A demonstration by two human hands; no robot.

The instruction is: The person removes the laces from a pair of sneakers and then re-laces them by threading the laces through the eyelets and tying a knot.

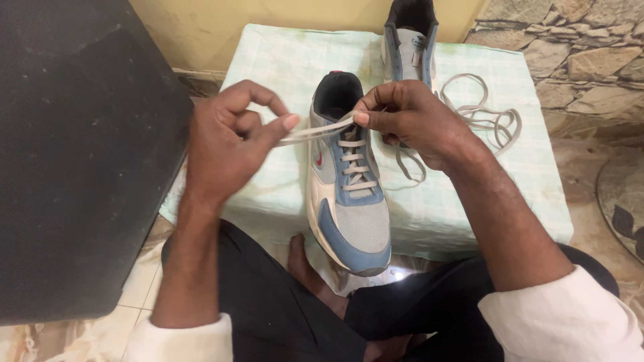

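- Left hand (225, 137): closed, pinching one end of the flat grey shoelace (315, 132) between thumb and forefinger, remaining fingers curled in. Held up over the left part of the bench.
- Right hand (409, 121): closed, fingertips pinching the same lace at the collar of the near shoe. Lace runs roughly taut and level between the two hands.
- Blue, white and grey mesh running shoe (349, 194): upright on the bench, toe towards the person and hanging slightly past the near edge. Lace is threaded in crossbars through most eyelets; the held span sits at the top eyelets, just below the dark collar opening.
- Second matching shoe (409, 40): upright at the far edge of the bench, behind the right hand, partly cut off by the frame top. Can't tell if any of its eyelets are laced.
- Loose grey lace (486, 117): lies in loops on the cloth to the right of the right hand, near the second shoe.
- Bench covered with pale green checked cloth (268, 74): carries both shoes.
- Large dark flat-topped block (74, 154): just left of the bench.
- Person is seated, dark trousers, white sleeve cuffs, a bare foot (305, 265) showing under the near shoe's toe.
- Floor is pale tile, stone-pattern wall at right.
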